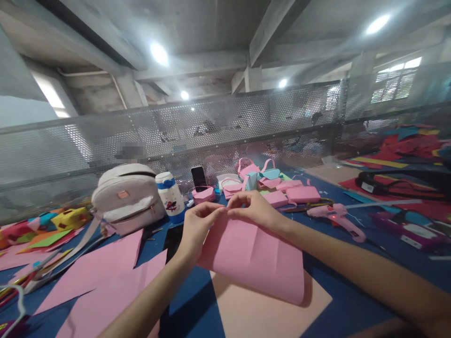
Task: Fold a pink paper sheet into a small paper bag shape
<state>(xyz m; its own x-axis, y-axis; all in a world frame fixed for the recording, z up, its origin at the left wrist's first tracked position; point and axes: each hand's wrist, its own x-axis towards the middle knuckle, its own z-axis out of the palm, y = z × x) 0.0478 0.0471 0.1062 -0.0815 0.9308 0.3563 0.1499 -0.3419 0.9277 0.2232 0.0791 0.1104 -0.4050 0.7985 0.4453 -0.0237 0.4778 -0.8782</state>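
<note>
Pinching the top edge of a creased pink foam sheet (252, 256), the left hand (197, 225) and right hand (255, 209) meet fingertip to fingertip. Both grasp it above the blue desk (348, 305), near a pink glue gun (338, 218).

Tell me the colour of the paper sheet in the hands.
The paper sheet is pink; the head view shows it best.

Bright, even light comes from ceiling lamps (159, 53) at eleven and one o'clock, flaring white, and from windows (394, 84) at two. The pink sheet (253, 258) I hold drops a soft shadow on the blue table (192, 300) at six. The wide lens bows the mesh fence (246, 117); the frame edges smear, worst at five.
</note>
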